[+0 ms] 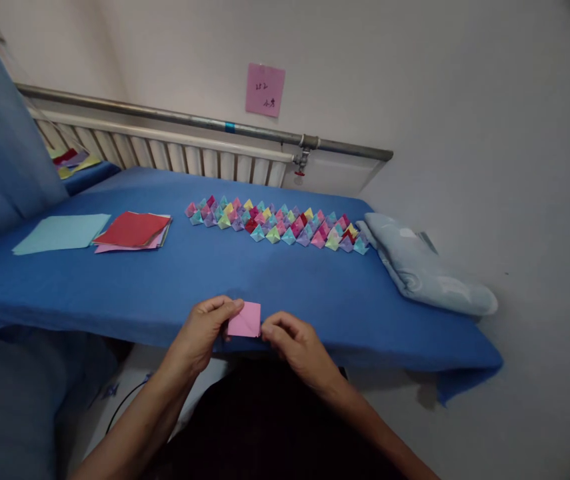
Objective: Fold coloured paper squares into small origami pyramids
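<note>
Over the front edge of the bed-like surface, my left hand [209, 328] pinches a small folded square of pink origami paper [245, 320] between thumb and fingers. A faint diagonal crease runs across the square. My right hand [297, 343] has its fingers curled and pressed together at the paper's lower right corner, where the fingertips hide the exact contact. Beyond both hands, rows of small folded paper pieces [273, 233] in pink, blue, purple, yellow and red stand close together.
A blue cloth [205, 273] covers the surface. Light blue paper sheets [62, 233] and a stack topped with red paper [132, 229] lie at left. A folded pale blue blanket [419, 270] rests at right. Behind are a radiator [179, 155], a pipe [175, 119] and a pink wall note [265, 90].
</note>
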Action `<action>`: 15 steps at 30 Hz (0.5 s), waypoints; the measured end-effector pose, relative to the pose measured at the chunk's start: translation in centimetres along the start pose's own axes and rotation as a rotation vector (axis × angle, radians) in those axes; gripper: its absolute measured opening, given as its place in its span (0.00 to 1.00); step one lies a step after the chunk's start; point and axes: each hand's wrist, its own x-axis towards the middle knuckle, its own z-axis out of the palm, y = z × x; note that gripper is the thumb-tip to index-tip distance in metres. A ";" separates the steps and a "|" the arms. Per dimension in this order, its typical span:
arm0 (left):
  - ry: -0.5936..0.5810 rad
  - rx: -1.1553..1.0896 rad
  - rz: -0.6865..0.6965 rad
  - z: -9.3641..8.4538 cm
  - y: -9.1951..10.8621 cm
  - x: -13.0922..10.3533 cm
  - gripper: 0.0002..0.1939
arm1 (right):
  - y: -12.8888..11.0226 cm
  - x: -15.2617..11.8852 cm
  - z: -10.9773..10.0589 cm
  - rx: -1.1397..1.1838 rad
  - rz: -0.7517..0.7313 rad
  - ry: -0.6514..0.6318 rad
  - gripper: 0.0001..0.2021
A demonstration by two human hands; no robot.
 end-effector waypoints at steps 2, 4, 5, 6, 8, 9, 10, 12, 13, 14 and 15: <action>-0.039 0.010 -0.041 -0.1 0.1 0.4 0.21 | 0.3 -0.2 -0.7 -0.142 -0.210 0.180 0.04; -0.081 0.027 -0.070 0.0 0.1 0.8 0.20 | 0.4 -0.4 -1.2 -0.351 -0.465 0.177 0.08; -0.103 0.039 -0.083 0.1 0.1 1.0 0.20 | 0.4 -0.4 -1.3 -0.474 -0.585 0.122 0.12; -0.123 0.054 -0.093 0.1 0.0 1.2 0.19 | 0.4 -0.4 -1.3 -0.594 -0.684 0.060 0.16; -0.162 0.096 -0.106 0.3 -0.1 1.6 0.19 | 0.6 -0.3 -1.3 -0.778 -0.815 0.012 0.17; -0.180 0.124 -0.109 0.4 -0.1 1.9 0.18 | 0.7 -0.2 -1.2 -0.835 -0.853 0.023 0.17; -0.197 0.159 -0.109 0.5 -0.2 2.1 0.18 | 1.0 0.0 -1.2 -0.870 -0.884 0.032 0.15; -0.224 0.245 -0.093 0.6 0.0 2.9 0.18 | 1.5 0.3 -1.2 -0.897 -0.932 0.034 0.14; -0.225 0.295 -0.071 0.6 0.1 3.3 0.18 | 1.8 0.5 -1.2 -0.904 -0.939 0.035 0.13; -0.211 0.347 -0.035 0.6 0.3 3.7 0.17 | 2.2 0.7 -1.2 -0.912 -0.931 0.044 0.13; -0.180 0.400 0.015 0.5 0.4 4.1 0.17 | 2.5 0.9 -1.2 -0.924 -0.906 0.063 0.12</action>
